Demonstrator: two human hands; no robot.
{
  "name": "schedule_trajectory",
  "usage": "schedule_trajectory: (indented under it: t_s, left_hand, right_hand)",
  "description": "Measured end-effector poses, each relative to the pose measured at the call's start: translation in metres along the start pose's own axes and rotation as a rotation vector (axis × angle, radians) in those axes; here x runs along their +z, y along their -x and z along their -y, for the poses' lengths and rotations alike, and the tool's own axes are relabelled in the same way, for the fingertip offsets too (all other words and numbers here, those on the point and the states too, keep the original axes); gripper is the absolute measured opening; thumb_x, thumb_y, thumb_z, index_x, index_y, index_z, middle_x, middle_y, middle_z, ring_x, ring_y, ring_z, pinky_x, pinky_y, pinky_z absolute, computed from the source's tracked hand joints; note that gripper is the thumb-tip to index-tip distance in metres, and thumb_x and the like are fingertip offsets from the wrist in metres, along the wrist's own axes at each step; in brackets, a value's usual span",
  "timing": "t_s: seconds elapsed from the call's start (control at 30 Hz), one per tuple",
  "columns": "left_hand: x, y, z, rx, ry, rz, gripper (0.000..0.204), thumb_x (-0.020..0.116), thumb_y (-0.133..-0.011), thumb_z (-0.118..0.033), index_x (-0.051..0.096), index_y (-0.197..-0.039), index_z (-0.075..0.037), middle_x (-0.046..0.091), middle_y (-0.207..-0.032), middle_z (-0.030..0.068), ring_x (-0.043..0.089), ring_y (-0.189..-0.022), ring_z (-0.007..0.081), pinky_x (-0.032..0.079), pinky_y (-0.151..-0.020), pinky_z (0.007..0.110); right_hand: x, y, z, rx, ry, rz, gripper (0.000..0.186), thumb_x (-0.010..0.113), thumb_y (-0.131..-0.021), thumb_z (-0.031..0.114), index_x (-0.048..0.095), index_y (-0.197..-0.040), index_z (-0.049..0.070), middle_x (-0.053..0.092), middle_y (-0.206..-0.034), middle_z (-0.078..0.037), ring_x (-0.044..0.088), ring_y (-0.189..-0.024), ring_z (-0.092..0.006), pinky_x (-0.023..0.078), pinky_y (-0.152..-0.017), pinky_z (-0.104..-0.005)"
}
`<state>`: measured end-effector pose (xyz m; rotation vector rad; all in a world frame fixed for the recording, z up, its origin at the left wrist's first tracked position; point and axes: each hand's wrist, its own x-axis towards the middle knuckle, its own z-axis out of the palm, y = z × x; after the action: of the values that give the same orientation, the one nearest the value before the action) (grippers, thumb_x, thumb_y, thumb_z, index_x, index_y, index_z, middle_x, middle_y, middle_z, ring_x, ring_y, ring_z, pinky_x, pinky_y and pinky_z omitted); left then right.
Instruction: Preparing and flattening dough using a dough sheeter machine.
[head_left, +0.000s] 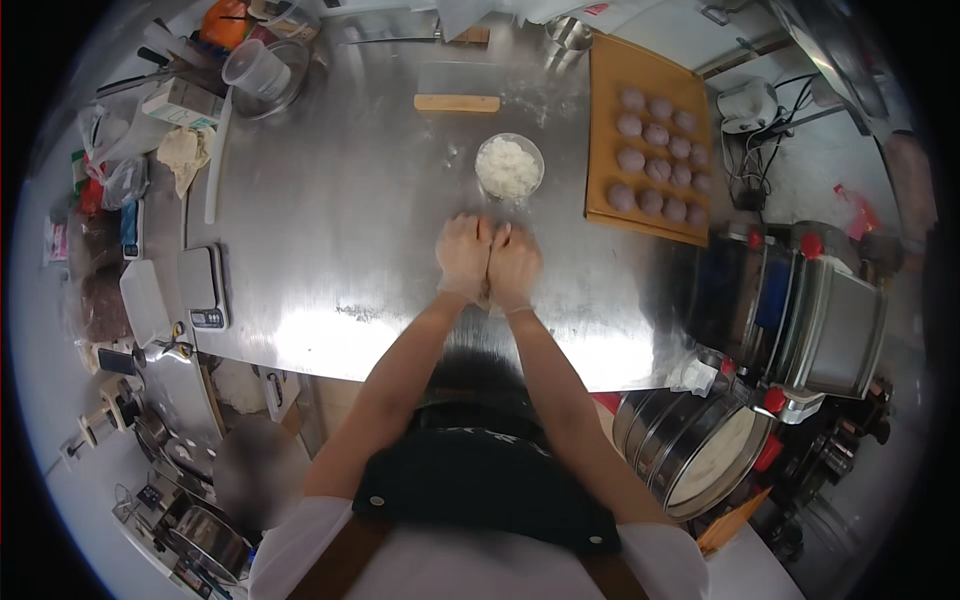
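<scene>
Both gloved hands, left hand [463, 255] and right hand [514, 265], are pressed together mid-shaping, contents hidden; next, the board [610, 120] at two o'clock.

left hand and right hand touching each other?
Touching. The head view shows the gloved left hand pressed side by side against the right hand over the steel table, with no gap visible between them.
</scene>
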<state>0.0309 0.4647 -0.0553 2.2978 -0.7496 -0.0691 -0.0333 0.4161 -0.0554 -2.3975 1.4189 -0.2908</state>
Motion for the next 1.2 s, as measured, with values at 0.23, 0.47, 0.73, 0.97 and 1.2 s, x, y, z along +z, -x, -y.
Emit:
schedule_trajectory:
  t_s: [0.23, 0.47, 0.73, 0.97, 1.2]
  left_hand:
    - [-0.054, 0.081, -0.003, 0.434, 0.284, -0.022, 0.013, 0.066, -0.078, -0.015, 0.063, -0.091, -0.013, 0.057, -0.099, 0.0057, 0.051, -0.098, 0.0277, 0.041, -0.088, 0.043]
    - [-0.079, 0.148, 0.011, 0.430, 0.115, 0.280, 0.036, 0.068, -0.077, -0.018, 0.062, -0.112, -0.015, 0.055, -0.113, 0.0059, 0.047, -0.110, 0.0271, 0.036, -0.097, 0.045]
    - [-0.026, 0.079, -0.015, 0.566, -0.072, 0.399, 0.039, 0.063, -0.079, -0.017, 0.058, -0.117, -0.011, 0.054, -0.125, 0.0082, 0.044, -0.121, 0.0300, 0.031, -0.106, 0.047]
    - [-0.004, 0.067, -0.011, 0.511, -0.131, 0.377, 0.039, 0.062, -0.080, -0.017, 0.058, -0.118, -0.009, 0.056, -0.121, 0.0093, 0.044, -0.122, 0.0302, 0.031, -0.108, 0.044]
    - [-0.017, 0.069, -0.010, 0.489, -0.225, 0.299, 0.039, 0.061, -0.081, -0.018, 0.058, -0.119, -0.008, 0.058, -0.119, 0.0102, 0.044, -0.122, 0.0304, 0.030, -0.110, 0.042]
  right_hand:
    - [-0.068, 0.058, -0.036, -0.565, -0.426, -0.140, 0.003, 0.060, -0.079, 0.005, 0.060, -0.082, 0.006, 0.058, -0.083, -0.012, 0.056, -0.080, -0.0325, 0.045, -0.069, -0.0422]
    - [-0.068, 0.115, -0.087, -0.389, -0.355, 0.167, 0.024, 0.063, -0.077, 0.008, 0.060, -0.101, 0.007, 0.057, -0.099, -0.011, 0.053, -0.099, -0.0320, 0.042, -0.087, -0.0481]
    - [-0.045, 0.056, -0.033, -0.899, -0.096, 0.264, 0.053, 0.052, -0.083, 0.039, 0.058, -0.126, 0.010, 0.050, -0.138, -0.007, 0.045, -0.126, -0.0309, 0.026, -0.108, -0.0509]
    - [-0.034, 0.040, -0.037, -0.974, -0.195, 0.345, 0.050, 0.053, -0.082, 0.038, 0.062, -0.121, 0.009, 0.056, -0.131, -0.007, 0.044, -0.127, -0.0296, 0.023, -0.111, -0.0472]
    - [-0.047, 0.021, -0.038, -0.816, -0.323, 0.263, 0.040, 0.056, -0.082, 0.033, 0.064, -0.112, 0.008, 0.059, -0.122, -0.010, 0.052, -0.114, -0.0317, 0.034, -0.101, -0.0472]
